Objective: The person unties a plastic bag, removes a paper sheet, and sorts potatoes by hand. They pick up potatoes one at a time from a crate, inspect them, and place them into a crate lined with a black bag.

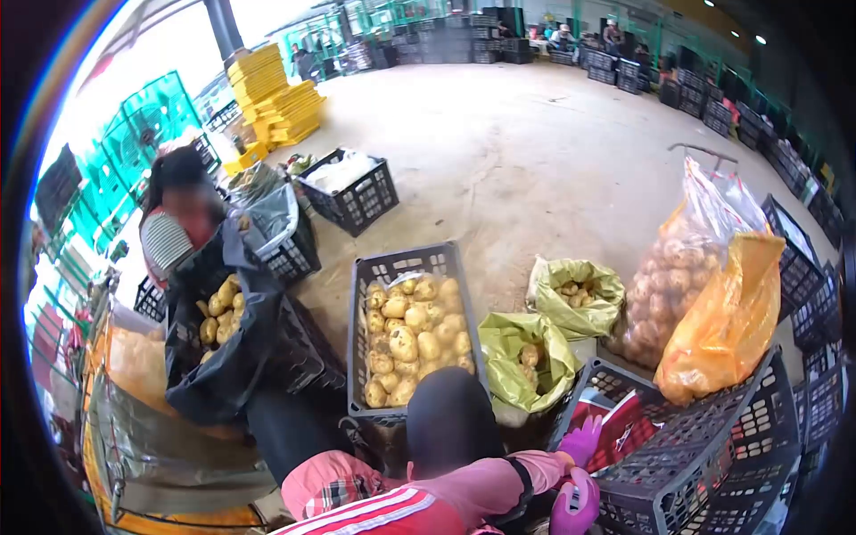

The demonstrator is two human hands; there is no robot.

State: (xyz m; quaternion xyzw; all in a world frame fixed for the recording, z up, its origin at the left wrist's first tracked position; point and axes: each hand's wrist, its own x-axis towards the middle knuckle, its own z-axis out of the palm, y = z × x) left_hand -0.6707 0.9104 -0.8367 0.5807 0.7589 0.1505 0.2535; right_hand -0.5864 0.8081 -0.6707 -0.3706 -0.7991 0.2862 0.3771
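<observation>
My left hand (581,441), in a purple glove, reaches across to the right with its fingers apart. It is beside a black plastic crate (664,481) and a dark red printed item (624,428) lying in the crate area. Just below it is my right hand (575,506), also purple-gloved, close to the crate's near side; its fingers are partly hidden. In front of my knees stands a black crate (355,339) of potatoes (415,330). Two green sacks, the near one (513,343) and the far one (557,278), hold more potatoes.
A clear bag of potatoes (664,290) and an orange bag (727,312) stand at right. On the left, a person (169,232) sits by a crate lined with black plastic (205,383), with potatoes inside. Yellow crates (267,94) are stacked behind.
</observation>
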